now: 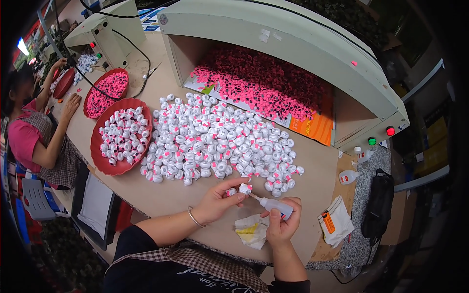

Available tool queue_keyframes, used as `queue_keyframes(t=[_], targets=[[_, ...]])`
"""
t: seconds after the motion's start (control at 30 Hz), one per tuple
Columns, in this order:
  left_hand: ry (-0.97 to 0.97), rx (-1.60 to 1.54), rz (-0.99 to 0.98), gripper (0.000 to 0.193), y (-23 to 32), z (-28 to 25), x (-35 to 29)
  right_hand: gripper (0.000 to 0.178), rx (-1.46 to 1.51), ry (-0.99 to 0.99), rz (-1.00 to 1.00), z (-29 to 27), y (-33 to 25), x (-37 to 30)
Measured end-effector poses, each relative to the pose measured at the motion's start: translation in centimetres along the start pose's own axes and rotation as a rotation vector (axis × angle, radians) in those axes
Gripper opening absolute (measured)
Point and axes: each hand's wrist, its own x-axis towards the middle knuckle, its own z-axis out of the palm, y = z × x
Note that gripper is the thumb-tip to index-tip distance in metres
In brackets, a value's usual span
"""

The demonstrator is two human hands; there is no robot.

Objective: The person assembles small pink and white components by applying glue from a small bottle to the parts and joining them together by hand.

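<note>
My left hand [215, 205] pinches a small white rounded piece with a pink part [245, 188] between thumb and fingers. A second such piece [230, 192] shows at its fingers; whether it is gripped or just lies there I cannot tell. In my right hand [285, 223] is a translucent squeeze bottle [276, 207], tilted, its thin nozzle reaching the piece in the left hand. Just beyond both hands spreads a big pile of white rounded pieces [205, 139], many with pink bits. A folded white cloth with a yellow patch [250, 231] lies beside the right hand.
A pale-green open-fronted box [273, 31] with lit indicators holds many pink and black bits [264, 83]. Red bowls, one with white pieces [99, 163], another with pink bits [88, 110], stand left. A co-worker [36, 127] sits beyond. Right lie a small bottle [348, 177] and black pouch [378, 205].
</note>
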Motion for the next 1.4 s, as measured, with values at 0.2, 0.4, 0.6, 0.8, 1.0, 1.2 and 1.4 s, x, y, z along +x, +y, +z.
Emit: queue_keyframes(t=[0.2,0.4,0.6,0.8,1.0,1.2,1.4], targets=[[-0.025,0.057,0.014,0.038,0.2,0.1,-0.2,0.025,-0.022,-0.008,0.001,0.2,0.1,-0.1],[-0.018,0.095,-0.008,0.04,0.2,0.1,-0.2,0.025,-0.007,-0.035,0.002,0.4,0.0,0.1],[0.009,0.124,0.006,0.039,0.0,0.0,-0.2,0.024,-0.017,-0.053,0.019,0.3,-0.2,-0.1],[0.021,0.146,0.041,0.038,-0.1,0.0,-0.1,0.024,-0.071,-0.036,-0.008,0.0,-0.1,0.1],[0.008,0.115,0.009,0.039,0.2,0.2,-0.1,0.024,0.109,0.091,0.09,-0.9,0.0,1.0],[-0.013,0.066,-0.031,0.042,0.5,-0.1,-0.2,0.026,0.05,0.038,0.326,-3.0,-1.5,6.0],[-0.035,0.027,-0.031,0.04,0.2,0.0,0.0,0.012,-0.373,0.012,0.279,-3.1,5.2,15.7]])
